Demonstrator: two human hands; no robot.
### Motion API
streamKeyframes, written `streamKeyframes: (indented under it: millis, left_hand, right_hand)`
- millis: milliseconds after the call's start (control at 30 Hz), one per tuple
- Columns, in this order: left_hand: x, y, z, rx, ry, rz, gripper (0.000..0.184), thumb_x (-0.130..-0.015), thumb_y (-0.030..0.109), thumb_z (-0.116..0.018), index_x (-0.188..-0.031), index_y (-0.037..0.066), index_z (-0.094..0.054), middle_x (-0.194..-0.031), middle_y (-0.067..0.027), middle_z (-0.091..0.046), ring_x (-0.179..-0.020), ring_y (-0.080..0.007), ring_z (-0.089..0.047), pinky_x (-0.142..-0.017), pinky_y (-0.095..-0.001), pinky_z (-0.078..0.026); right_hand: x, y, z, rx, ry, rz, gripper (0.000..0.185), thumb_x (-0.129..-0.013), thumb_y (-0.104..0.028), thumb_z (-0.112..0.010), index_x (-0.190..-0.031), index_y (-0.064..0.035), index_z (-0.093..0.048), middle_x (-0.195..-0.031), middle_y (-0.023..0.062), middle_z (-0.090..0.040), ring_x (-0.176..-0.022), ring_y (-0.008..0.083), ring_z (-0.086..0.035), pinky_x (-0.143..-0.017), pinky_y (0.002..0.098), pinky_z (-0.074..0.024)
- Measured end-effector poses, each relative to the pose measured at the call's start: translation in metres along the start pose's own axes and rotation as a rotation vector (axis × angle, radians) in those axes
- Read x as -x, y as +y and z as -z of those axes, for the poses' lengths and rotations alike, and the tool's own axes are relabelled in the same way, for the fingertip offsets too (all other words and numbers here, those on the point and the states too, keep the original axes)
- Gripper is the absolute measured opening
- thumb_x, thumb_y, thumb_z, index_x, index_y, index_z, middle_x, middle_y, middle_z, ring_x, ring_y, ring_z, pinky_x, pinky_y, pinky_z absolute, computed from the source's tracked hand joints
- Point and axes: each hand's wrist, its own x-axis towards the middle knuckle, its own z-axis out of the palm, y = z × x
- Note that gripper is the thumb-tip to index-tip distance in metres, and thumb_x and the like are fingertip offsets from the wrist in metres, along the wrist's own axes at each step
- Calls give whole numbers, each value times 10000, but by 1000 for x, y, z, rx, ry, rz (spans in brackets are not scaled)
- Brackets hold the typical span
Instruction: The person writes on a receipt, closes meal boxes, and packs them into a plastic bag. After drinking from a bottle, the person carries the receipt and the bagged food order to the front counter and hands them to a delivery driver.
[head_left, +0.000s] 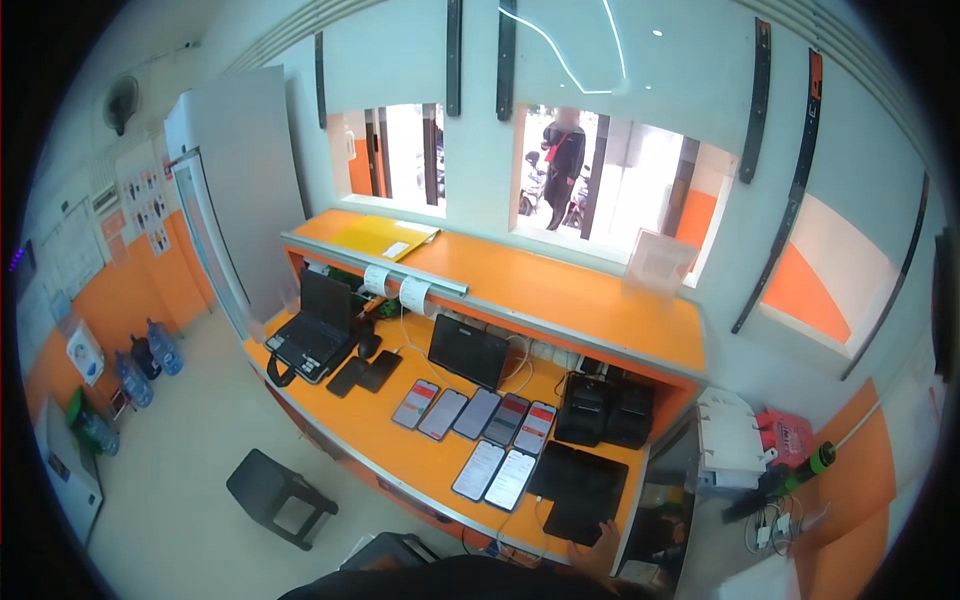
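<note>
At the desk's near right corner is my right hand (598,550), fingers spread, by the lower edge of a black tablet (578,518). Whether the fingertips touch it, I cannot tell. Another dark flat device (560,470) lies against that tablet. Left of them, several phones with lit screens lie face up in two rows, among them a bright white-screened phone (511,480) and a red-and-white-screened phone (535,428). Two dark phones (362,375) rest farther left. My left hand is out of view.
The orange desk (400,450) carries an open laptop (310,335), a mouse (369,345), a small black screen (468,352) and black printers (605,410). A raised counter (540,268) runs behind. A black stool (280,498) stands in front. Beyond the window is a person (566,160).
</note>
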Motion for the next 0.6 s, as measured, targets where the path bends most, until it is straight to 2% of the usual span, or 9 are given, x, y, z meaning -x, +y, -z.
streamKeyframes:
  millis: [133,200,333,400,467,567,600]
  left_hand:
    - [-23,-13,-9,318,245,131,375,-929,294,-542,-1160,6,-610,-1122,-172,-664,-1059,-344,-637,-893,-462,-516]
    - [-35,-5,-3,660,461,191,375,-933,291,-538,-1161,0,-606,-1123,-172,-665,-1047,-341,-643,-884,-463,-520]
    - [-52,39,45,1499,601,149,499,-945,365,-558,-1280,3,-480,-1194,-186,-613,-995,-292,-654,-745,-470,-526]
    - [-93,24,51,1266,591,-7,534,-988,362,-510,-1418,79,-364,-1339,-182,-535,-1101,-318,-611,-852,-486,-533]
    - [-69,96,102,1597,606,174,560,-1000,450,-436,-1427,94,-368,-1376,-185,-506,-1205,-331,-557,-926,-518,-488]
    - [-93,127,126,1510,703,59,627,-999,510,-374,-1415,41,-388,-1378,-183,-507,-1241,-334,-539,-976,-485,-465]
    - [-101,135,135,1650,796,87,604,-1011,477,-370,-1392,12,-418,-1383,-176,-511,-1240,-325,-530,-974,-443,-460]
  right_hand:
    - [-1,-5,2,18,-7,-17,770,-683,-290,-808,-1264,37,-423,-1346,296,-392,-1270,482,-381,-1049,566,-343]
    - [-3,-5,1,6,-3,-16,772,-678,-288,-810,-1264,35,-424,-1346,296,-392,-1270,483,-382,-1048,569,-344]
    - [0,-2,-2,29,0,-10,777,-664,-285,-817,-1260,30,-429,-1347,293,-393,-1270,483,-384,-1047,568,-349]
    - [0,-1,-1,18,-3,1,775,-666,-287,-816,-1260,26,-430,-1351,293,-391,-1272,483,-383,-1052,565,-346]
    - [0,1,-5,8,2,8,772,-667,-289,-816,-1259,22,-431,-1356,293,-389,-1274,483,-382,-1056,563,-343]
    - [0,4,-4,15,2,3,778,-669,-295,-817,-1266,17,-428,-1366,294,-381,-1280,483,-376,-1063,558,-339]
    - [0,4,-4,13,-2,2,770,-681,-294,-807,-1273,15,-423,-1371,293,-377,-1280,482,-379,-1064,557,-337]
